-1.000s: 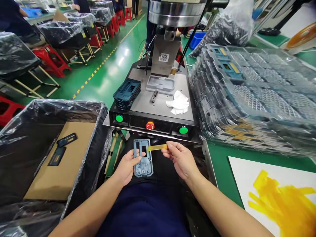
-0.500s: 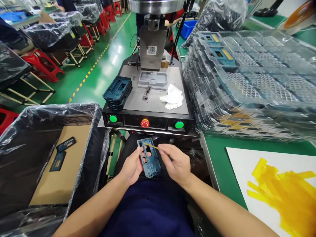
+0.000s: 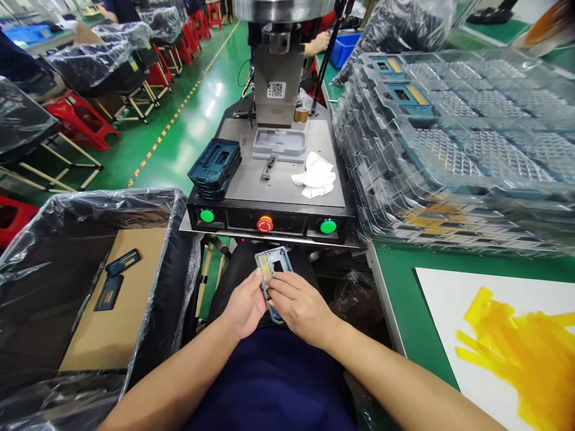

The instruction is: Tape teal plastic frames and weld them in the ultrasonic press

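A blue-grey plastic housing (image 3: 282, 258) is held over my lap, below the front of the press. My left hand (image 3: 246, 304) grips its left edge. A yellow strip (image 3: 266, 269) lies lengthwise along the left side of the housing. My right hand (image 3: 302, 306) covers the lower right part of the housing, its fingertips pressed at the strip's lower end. Whether these fingers still pinch the strip is hidden.
Ahead stands a press with a grey fixture (image 3: 279, 145), stacked housings (image 3: 215, 167) and a white cloth (image 3: 315, 175). Clear trays (image 3: 485, 137) and yellow strips (image 3: 521, 353) are at right. A lined bin (image 3: 179, 221) with two dark parts is at left.
The yellow strip has gone from my right fingers' pinch above the housing to lying along its left side. My right hand has moved left and down onto the housing.
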Demonstrator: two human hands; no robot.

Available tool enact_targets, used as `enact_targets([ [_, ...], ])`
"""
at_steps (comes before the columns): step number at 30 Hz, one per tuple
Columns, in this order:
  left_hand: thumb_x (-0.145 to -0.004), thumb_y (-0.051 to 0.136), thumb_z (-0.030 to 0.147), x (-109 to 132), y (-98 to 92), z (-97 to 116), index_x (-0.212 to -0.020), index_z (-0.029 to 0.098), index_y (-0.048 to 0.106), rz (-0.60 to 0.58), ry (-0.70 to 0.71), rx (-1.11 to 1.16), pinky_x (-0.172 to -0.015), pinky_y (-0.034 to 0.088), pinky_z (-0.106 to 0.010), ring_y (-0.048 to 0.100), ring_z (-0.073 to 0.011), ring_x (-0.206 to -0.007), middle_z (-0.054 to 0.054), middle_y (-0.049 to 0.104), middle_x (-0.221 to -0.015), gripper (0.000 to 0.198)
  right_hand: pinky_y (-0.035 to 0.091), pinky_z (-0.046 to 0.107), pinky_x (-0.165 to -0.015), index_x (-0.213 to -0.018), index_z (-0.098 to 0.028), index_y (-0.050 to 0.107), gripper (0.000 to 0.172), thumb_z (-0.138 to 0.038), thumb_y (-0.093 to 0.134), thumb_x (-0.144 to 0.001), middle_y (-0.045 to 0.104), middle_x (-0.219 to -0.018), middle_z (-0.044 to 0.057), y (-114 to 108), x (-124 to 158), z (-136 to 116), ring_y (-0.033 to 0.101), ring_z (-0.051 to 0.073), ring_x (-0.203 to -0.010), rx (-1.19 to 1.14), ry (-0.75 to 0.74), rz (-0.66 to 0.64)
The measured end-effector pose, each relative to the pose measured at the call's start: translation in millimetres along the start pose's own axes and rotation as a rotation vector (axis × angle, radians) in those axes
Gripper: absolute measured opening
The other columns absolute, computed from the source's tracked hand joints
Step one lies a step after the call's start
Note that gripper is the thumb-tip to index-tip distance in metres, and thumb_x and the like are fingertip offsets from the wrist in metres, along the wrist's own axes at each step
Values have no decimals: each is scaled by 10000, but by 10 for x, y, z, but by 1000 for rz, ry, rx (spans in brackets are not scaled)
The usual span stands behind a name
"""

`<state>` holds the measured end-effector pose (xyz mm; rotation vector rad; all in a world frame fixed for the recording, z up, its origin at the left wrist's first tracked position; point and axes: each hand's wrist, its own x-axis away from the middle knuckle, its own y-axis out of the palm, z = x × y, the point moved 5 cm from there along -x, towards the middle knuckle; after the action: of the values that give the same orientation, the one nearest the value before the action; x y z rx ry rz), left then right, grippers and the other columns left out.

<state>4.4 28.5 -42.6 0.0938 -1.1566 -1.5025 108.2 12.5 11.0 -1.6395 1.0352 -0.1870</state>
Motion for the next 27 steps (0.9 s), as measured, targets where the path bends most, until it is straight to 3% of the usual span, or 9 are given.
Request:
enact_targets([
  [4, -881, 546, 274, -4, 9, 19, -1094, 165, 632, -14, 29, 24, -915, 489, -331, 586, -216, -1112, -89, 669, -1126, 254, 429, 452, -1027, -1130, -182, 623, 275, -272, 527, -889, 626, -1181, 109, -46, 15, 0, 534, 253, -1167, -20, 85, 24],
  [8, -868, 572, 284, -12, 12, 60, -1106, 196, 601, -53, 75, 44, -954, 463, -380, 613, -216, -1067, -85, 665, -1132, 255, 431, 522, -995, -1318, -154, 469, 624, -418, 637, -778, 485, -1329, 200, -92, 33, 72, 453, 343, -1237, 19, 301, 51],
  [12, -843, 615, 257, 23, 36, 109, -1094, 209, 600, -111, 103, 53, -996, 416, -384, 582, -215, -1122, -87, 640, -1194, 255, 491, 473, -933, -1359, -159, 391, 715, -304, 656, -712, 501, -1299, 183, -83, -8, 190, 522, 323, -1150, 27, 461, -78],
  [16, -847, 604, 353, 44, 44, 208, -1102, 226, 607, -166, 178, 21, -973, 419, -399, 565, -238, -1142, -87, 607, -1247, 285, 476, 424, -960, -1339, -160, 405, 700, -243, 618, -678, 525, -1275, 152, -343, -253, 228, 534, 295, -1128, 74, 405, -107],
  [18, -839, 589, 440, -15, -66, 233, -1068, 209, 618, -114, 215, -77, -918, 446, -399, 595, -250, -1084, -105, 620, -1207, 327, 447, 420, -989, -1332, -166, 413, 690, -242, 609, -675, 509, -1300, 149, -580, -467, 254, 509, 300, -1164, 151, 362, -82],
  [21, -814, 577, 524, -207, -415, 160, -1044, 180, 620, 48, 184, -327, -820, 476, -353, 636, -227, -964, -124, 644, -1117, 416, 423, 404, -995, -1330, -148, 423, 691, -239, 610, -672, 490, -1326, 156, -927, -878, 404, 483, 313, -1190, 295, 363, -92],
  [24, -773, 613, 544, -414, -814, 23, -1001, 148, 621, 156, 134, -522, -739, 484, -314, 642, -201, -877, -117, 658, -1011, 457, 423, 368, -963, -1306, -110, 454, 682, -252, 621, -660, 520, -1288, 167, -1162, -1338, 726, 502, 314, -1160, 414, 451, -165],
  [27, -728, 673, 516, -535, -1068, -77, -1004, 137, 607, 161, 136, -544, -732, 495, -324, 645, -201, -844, -97, 655, -946, 474, 457, 331, -869, -1244, -95, 520, 636, -252, 643, -640, 604, -1153, 153, -1247, -1731, 1157, 576, 291, -1033, 476, 615, -304],
])
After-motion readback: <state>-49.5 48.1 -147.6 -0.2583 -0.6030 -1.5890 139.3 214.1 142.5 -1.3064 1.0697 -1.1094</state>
